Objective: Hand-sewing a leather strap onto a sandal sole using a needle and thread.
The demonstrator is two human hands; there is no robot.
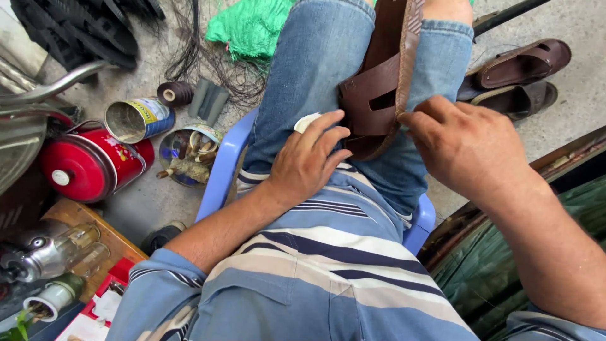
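Ground: bare grey concrete floor (pixel 587 95), littered with gear on the person's left side.
Seat: a pale blue plastic chair (pixel 221 173); the person sits on it in jeans and a striped shirt.
Sandal in work: a brown leather sandal (pixel 379 82) lies between the thighs on the lap, its sole edge turned up and its straps facing the left hand.
Left hand (pixel 309 158): rests on the left thigh, fingers loosely spread and pressed flat, fingertips touching the sandal's strap; a small white piece shows at the index finger, what it is I cannot tell.
Right hand (pixel 464 148): fingers curled in, pinching the sandal's sole edge at the stitched rim.
Spare pair: two more brown sandals (pixel 521 76) lie on the concrete, just beside the right knee.
Left of chair: a red round container (pixel 88 164), an open tin can (pixel 136 119), a second can holding tools (pixel 189 155), a spool of dark thread (pixel 175 93).
Far side: green netting (pixel 252 25) beyond the knees.
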